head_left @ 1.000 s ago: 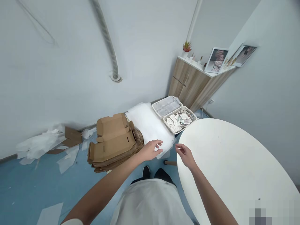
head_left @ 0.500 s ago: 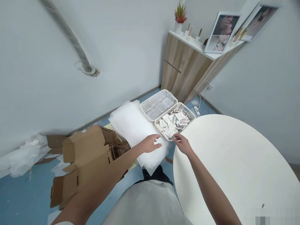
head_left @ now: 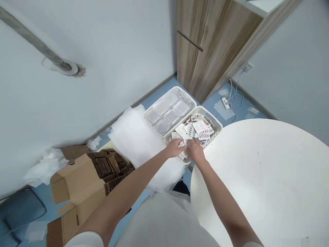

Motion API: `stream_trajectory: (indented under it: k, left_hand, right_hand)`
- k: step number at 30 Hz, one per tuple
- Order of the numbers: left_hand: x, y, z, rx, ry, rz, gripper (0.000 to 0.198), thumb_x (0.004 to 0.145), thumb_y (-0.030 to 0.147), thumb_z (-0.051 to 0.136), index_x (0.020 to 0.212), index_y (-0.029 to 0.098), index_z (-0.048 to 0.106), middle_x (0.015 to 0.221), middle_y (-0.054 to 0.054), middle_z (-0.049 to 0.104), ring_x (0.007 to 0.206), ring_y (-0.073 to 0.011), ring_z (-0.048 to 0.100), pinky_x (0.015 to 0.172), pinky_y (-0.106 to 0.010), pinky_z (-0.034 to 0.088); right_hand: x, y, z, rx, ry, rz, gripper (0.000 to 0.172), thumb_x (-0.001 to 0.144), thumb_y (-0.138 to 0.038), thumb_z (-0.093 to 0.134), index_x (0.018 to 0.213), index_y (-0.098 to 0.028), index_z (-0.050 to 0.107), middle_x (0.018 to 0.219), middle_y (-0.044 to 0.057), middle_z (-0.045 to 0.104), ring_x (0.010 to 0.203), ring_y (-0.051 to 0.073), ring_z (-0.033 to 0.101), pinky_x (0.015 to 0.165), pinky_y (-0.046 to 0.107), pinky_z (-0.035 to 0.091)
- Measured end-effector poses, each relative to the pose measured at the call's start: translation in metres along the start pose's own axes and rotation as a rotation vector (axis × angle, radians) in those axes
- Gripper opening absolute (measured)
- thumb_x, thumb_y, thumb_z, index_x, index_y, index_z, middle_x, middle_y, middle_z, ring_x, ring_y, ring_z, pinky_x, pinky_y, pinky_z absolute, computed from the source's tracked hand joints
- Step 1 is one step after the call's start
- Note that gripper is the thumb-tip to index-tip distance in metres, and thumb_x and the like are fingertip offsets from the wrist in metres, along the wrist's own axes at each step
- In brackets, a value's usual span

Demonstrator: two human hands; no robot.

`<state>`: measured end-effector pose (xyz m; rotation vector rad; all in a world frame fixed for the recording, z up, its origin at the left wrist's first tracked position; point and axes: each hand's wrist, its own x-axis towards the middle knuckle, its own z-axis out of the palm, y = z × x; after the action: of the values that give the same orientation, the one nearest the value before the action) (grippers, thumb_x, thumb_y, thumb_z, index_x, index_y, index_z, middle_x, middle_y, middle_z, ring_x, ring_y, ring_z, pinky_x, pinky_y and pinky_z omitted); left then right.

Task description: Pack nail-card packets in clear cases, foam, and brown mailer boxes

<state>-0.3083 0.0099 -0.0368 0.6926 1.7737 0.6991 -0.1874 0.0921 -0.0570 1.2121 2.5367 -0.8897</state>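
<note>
A white plastic basket [head_left: 215, 134] holds a loose pile of small cards [head_left: 200, 126], several bearing rows of coloured pieces that look like press-on nails. My left hand [head_left: 173, 149] is at the near left part of this pile, thumb and fingers apart around white cards. Beside it, my right hand [head_left: 196, 151] reaches down onto the same cards with its fingers apart; some fingertips are hidden among them. I cannot see a card lifted by either hand. A second white basket [head_left: 154, 127] adjoins at the left, holding flat clear plastic boxes [head_left: 168, 109].
A stack of white sheets [head_left: 133, 133] lies left of the baskets. Unfolded brown cardboard boxes [head_left: 79, 178] are further left. At right stands a round white table [head_left: 259, 185]. Behind are a wooden cabinet [head_left: 213, 44] and a power strip [head_left: 225, 103] with cables on the floor.
Both hands have moved forward from the basket's near edge onto the cards inside. The view has tilted down, so the plant and picture frames on the cabinet are out of sight.
</note>
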Motion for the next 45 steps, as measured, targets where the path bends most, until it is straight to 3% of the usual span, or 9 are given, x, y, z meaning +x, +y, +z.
stream_trajectory:
  k: [9,15,20,25,30,37,40,45]
  left_hand:
    - [0.015,-0.004,0.01,0.049,-0.035,0.025,0.045,0.071,0.032,0.056,0.112,0.014,0.054,0.113,-0.008,0.056,0.097,-0.0224,0.055,0.081,-0.031,0.045]
    - [0.015,-0.007,0.011,0.066,-0.004,0.015,0.041,0.072,0.032,0.055,0.108,0.013,0.056,0.11,-0.01,0.056,0.097,-0.0226,0.055,0.082,-0.032,0.045]
    - [0.009,-0.01,0.009,0.034,0.044,-0.001,0.053,0.072,0.034,0.057,0.118,0.012,0.047,0.122,-0.013,0.048,0.102,-0.0232,0.053,0.085,-0.032,0.043]
    - [-0.001,-0.009,0.003,0.015,0.056,-0.025,0.056,0.071,0.036,0.058,0.121,0.014,0.045,0.121,-0.011,0.051,0.103,-0.023,0.053,0.087,-0.032,0.042]
    - [-0.019,-0.004,-0.004,0.0,0.111,-0.002,0.053,0.073,0.034,0.057,0.12,0.015,0.045,0.12,-0.01,0.052,0.101,-0.0221,0.054,0.084,-0.031,0.044]
    - [-0.065,0.0,-0.007,-0.087,0.197,0.179,0.052,0.073,0.025,0.056,0.123,0.017,0.041,0.116,-0.009,0.055,0.097,-0.0185,0.055,0.078,-0.029,0.047]
    - [-0.094,-0.004,-0.003,-0.099,0.22,0.247,0.052,0.073,0.021,0.055,0.123,0.018,0.041,0.114,-0.009,0.056,0.095,-0.0179,0.055,0.077,-0.03,0.047]
    - [-0.141,-0.023,0.016,-0.128,0.153,0.374,0.047,0.073,0.019,0.054,0.12,0.021,0.047,0.113,-0.006,0.056,0.094,-0.0175,0.054,0.078,-0.031,0.048]
  right_hand:
    - [0.0,-0.005,0.001,0.058,-0.036,0.038,0.046,0.071,-0.014,0.054,0.116,-0.021,0.05,0.125,0.015,0.035,0.112,0.03,0.041,0.089,0.04,0.036]
    - [-0.001,-0.007,-0.002,0.132,-0.089,0.039,0.045,0.072,-0.017,0.055,0.116,-0.025,0.051,0.117,0.012,0.037,0.108,0.026,0.044,0.085,0.035,0.039]
    - [-0.003,-0.002,-0.004,0.221,-0.104,0.033,0.043,0.074,-0.024,0.054,0.117,-0.023,0.05,0.113,0.01,0.038,0.102,0.022,0.048,0.082,0.032,0.041]
    - [-0.007,0.004,-0.006,0.337,-0.147,0.042,0.042,0.075,-0.035,0.054,0.115,-0.022,0.051,0.105,0.007,0.046,0.079,0.014,0.055,0.075,0.029,0.045]
    - [-0.018,0.001,-0.009,0.436,-0.074,0.037,0.043,0.072,-0.038,0.056,0.112,-0.021,0.051,0.1,0.007,0.051,0.074,0.013,0.055,0.071,0.031,0.046]
    - [-0.064,-0.021,-0.019,0.671,0.109,0.023,0.054,0.071,-0.032,0.052,0.122,-0.02,0.037,0.104,0.007,0.051,0.07,0.012,0.054,0.059,0.028,0.047]
    - [-0.096,-0.031,-0.019,0.688,0.216,0.027,0.053,0.071,-0.031,0.052,0.121,-0.02,0.039,0.099,0.005,0.053,0.066,0.011,0.053,0.06,0.028,0.046]
    - [-0.163,-0.043,-0.009,0.719,0.361,0.05,0.043,0.073,-0.031,0.05,0.114,-0.021,0.046,0.092,0.004,0.057,0.061,0.011,0.051,0.058,0.027,0.045]
